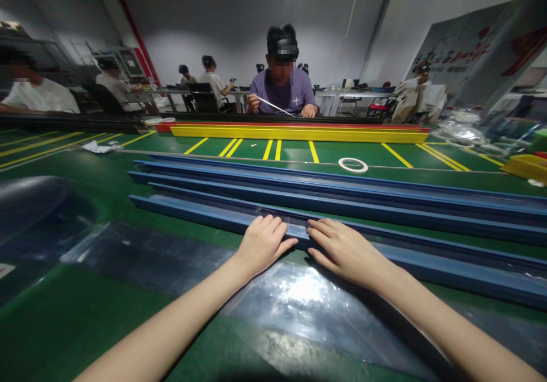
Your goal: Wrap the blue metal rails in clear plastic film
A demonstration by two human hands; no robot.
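Observation:
A long blue channel-shaped profile lies crosswise in front of me. My left hand is closed over its front wall, fingers hooked across the top and the thumb on the near side pointing right. Just to the right, my right hand grips the same profile, with fingers curled into the channel and the thumb low on the front. Something clear and shiny, perhaps film, shows in the channel near the fingertips. Beneath my wrists, a clear plastic sleeve lies on the green table.
More blue profiles lie parallel behind. Farther off are a white tape roll and a yellow profile beside a red one. A person in purple sits opposite, holding a thin white strip. Clear plastic is bunched at left, a yellow bin at right.

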